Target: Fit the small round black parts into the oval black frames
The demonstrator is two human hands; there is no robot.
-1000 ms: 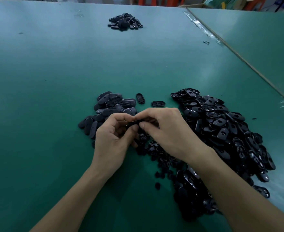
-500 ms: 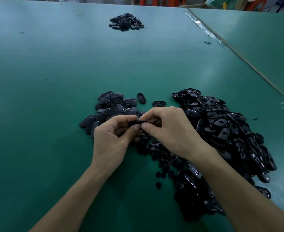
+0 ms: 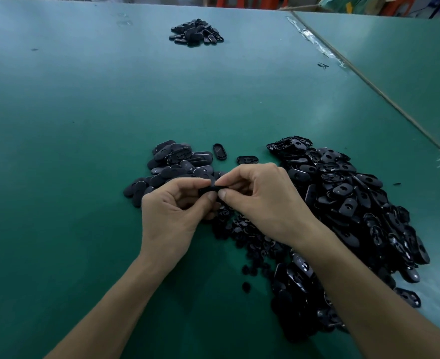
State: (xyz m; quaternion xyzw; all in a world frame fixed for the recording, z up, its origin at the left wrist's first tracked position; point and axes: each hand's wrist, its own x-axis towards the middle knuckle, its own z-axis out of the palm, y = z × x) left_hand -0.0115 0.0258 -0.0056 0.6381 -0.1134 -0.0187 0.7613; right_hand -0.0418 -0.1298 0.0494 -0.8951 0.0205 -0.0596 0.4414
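Stray round part [image 3: 246, 286]: lies alone on the green table [image 3: 71, 125], at 5 o'clock from the hands, near the big heap's closest end.
Small round parts [image 3: 242, 230]: a dark scatter on the table at 5 o'clock from the fingertips, partly hidden under the right wrist.
Left hand [image 3: 172, 211]: fingers curled; thumb and forefinger pinch the left end of the held frame.
Right hand [image 3: 262, 203]: fingers curled; thumb and forefinger pinch the right end of the same piece, the tips almost touching the left hand's.
Held frame [image 3: 209, 189]: one black oval piece, lifted above the table between the two hands and seen edge-on. Whether a round part sits in it cannot be told.
Big heap [image 3: 356, 216]: oval frames with holes, spread from 2 to 5 o'clock of the hands, passing under the right forearm.
Smaller heap [image 3: 172, 164]: oval pieces at 10 to 11 o'clock, just behind the left hand.
Single frame [image 3: 219, 151]: alone at 12 o'clock, between the two heaps.
Second single frame [image 3: 247, 159]: at 1 o'clock, just beyond the right knuckles.
Far heap [image 3: 196, 32]: black pieces at 12 o'clock, well apart from everything else.
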